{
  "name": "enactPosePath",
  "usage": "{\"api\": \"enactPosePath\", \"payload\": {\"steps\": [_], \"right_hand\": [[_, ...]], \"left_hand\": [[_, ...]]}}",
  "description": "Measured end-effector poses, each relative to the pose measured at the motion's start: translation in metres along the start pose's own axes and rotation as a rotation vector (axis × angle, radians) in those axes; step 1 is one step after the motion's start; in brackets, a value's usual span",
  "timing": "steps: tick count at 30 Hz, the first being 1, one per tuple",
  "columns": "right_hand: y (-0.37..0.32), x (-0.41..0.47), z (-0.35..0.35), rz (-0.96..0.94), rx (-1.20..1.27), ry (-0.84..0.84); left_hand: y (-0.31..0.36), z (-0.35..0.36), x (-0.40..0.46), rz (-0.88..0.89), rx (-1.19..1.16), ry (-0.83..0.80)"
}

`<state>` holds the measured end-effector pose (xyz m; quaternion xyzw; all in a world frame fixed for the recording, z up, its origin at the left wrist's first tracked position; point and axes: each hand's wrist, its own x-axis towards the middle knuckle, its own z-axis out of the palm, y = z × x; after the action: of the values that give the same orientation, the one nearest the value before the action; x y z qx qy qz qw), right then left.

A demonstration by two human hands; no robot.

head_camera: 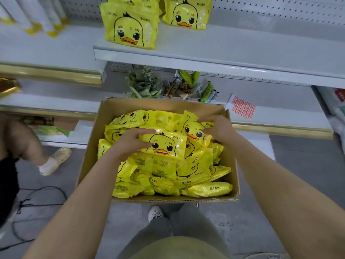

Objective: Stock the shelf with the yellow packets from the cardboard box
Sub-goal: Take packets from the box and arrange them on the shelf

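My left hand (128,144) grips the left edge of a duck-face packet (165,146) lying on top of the pile. My right hand (217,128) closes its fingers on a second packet (194,130) just behind it. Both lie in the cardboard box (110,113), heaped with yellow packets. On the shelf (224,51) above, two stacks of packets (130,27) stand upright.

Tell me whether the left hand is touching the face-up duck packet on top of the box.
Touching. The head view shows the left hand with its fingers curled over the left edge of the face-up duck packet.
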<state>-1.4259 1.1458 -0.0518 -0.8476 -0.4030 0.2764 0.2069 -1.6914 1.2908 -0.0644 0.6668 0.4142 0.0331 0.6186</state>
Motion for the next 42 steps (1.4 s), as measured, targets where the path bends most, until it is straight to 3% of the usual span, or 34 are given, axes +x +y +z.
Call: {"api": "enactPosePath", "payload": {"steps": [16, 22, 27, 34, 42], "right_hand": [[-0.064, 0.069, -0.152, -0.352, 0.45, 0.285], [-0.062, 0.105, -0.195, -0.319, 0.427, 0.521], [-0.049, 0.125, -0.207, -0.237, 0.253, 0.636], [-0.021, 0.147, -0.209, -0.168, 0.239, 0.635], [-0.025, 0.176, -0.205, -0.32, 0.3, 0.388]], "left_hand": [[0.148, -0.03, 0.022, 0.427, 0.174, 0.299], [0.207, -0.029, 0.071, 0.523, 0.199, 0.464], [0.245, -0.012, 0.126, 0.536, 0.316, 0.548], [0.263, -0.009, 0.207, 0.437, 0.315, 0.693], [0.282, -0.015, 0.249, 0.402, 0.425, 0.73]]}}
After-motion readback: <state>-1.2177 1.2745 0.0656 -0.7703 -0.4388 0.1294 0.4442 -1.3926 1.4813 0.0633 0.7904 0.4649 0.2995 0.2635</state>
